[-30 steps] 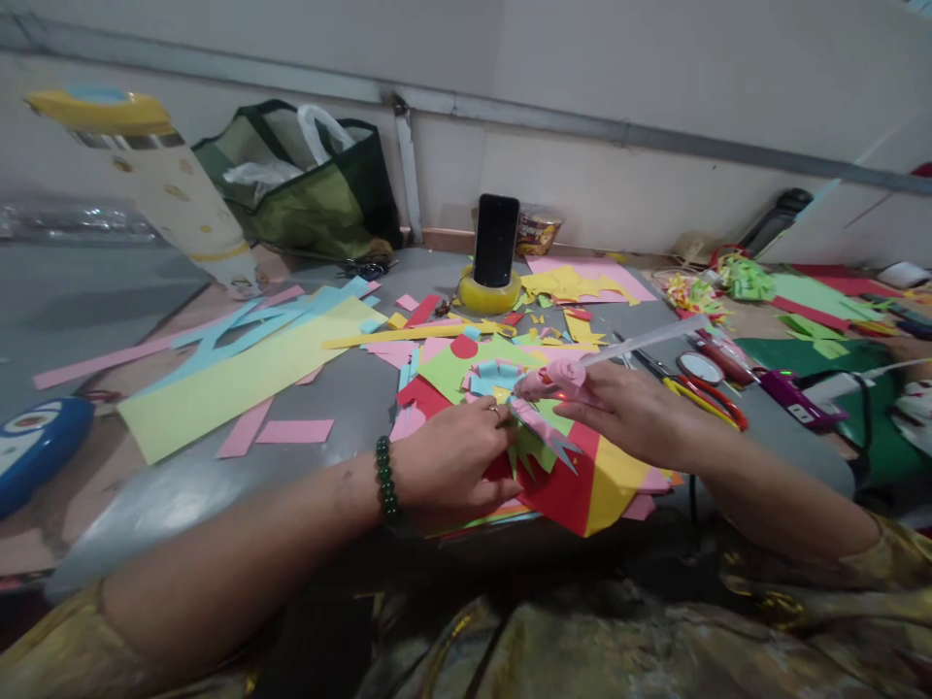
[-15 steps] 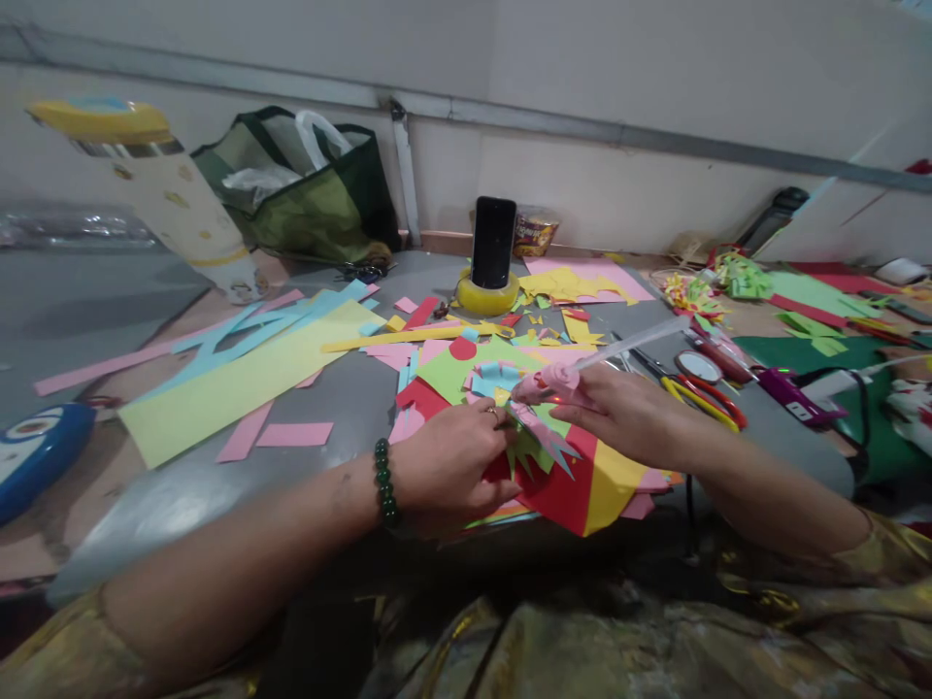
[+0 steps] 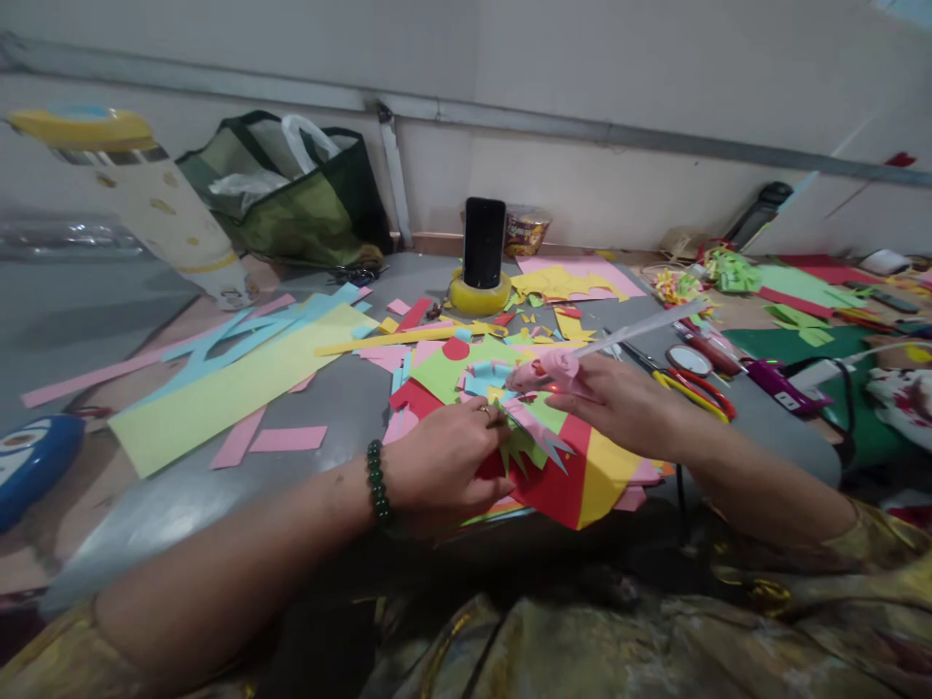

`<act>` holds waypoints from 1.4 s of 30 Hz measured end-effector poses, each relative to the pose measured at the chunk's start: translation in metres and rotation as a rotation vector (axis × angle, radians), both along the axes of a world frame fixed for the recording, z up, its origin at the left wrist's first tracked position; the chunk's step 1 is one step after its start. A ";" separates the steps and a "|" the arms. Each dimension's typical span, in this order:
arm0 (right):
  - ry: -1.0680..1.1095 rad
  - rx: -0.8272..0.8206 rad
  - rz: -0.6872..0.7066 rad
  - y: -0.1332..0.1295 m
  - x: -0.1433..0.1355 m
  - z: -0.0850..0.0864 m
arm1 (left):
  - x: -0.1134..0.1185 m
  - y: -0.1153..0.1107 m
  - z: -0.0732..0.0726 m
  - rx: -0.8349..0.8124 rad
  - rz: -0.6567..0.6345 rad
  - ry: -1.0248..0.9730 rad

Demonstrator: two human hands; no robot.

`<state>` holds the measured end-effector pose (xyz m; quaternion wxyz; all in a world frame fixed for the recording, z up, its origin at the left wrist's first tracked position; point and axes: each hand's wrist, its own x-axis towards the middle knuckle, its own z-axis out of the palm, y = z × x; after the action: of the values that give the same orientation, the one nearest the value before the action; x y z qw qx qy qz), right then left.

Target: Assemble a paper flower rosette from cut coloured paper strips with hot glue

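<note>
My right hand [image 3: 626, 403] is wrapped round a pink hot glue gun [image 3: 546, 369], with a long clear glue stick [image 3: 648, 325] poking out of its back end. The gun's nozzle points left, over a small paper cutout [image 3: 484, 374] with light blue and pink parts. My left hand [image 3: 451, 456], fingers bent together, pinches the near side of this cutout; the fingertips are partly hidden. Fringed pink and green paper strips spread out beneath both hands. Below lies a stack with red paper [image 3: 553, 497] and yellow paper [image 3: 612, 476].
A phone [image 3: 484, 243] stands in a yellow tape roll [image 3: 477, 296] behind the paper scraps. Scissors [image 3: 691, 393] and a purple device [image 3: 782, 385] lie to the right. Pale yellow paper [image 3: 248, 388], a tumbler [image 3: 160, 204] and a green bag [image 3: 313, 214] are on the left.
The whole view has shifted slightly, so most things sit a little further left. Both hands keep nearly the same places, the glue gun still over the cutout.
</note>
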<state>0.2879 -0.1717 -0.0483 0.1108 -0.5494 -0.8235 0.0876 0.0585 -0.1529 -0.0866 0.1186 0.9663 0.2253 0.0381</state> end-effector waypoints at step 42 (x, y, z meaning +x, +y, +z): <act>0.354 0.521 -0.940 -0.028 0.147 0.007 | -0.004 0.004 0.001 0.007 0.003 -0.042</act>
<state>0.4352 -0.1997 -0.0415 0.4063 -0.7886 -0.4534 -0.0864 0.0546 -0.1491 -0.0854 0.1199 0.9653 0.2241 0.0595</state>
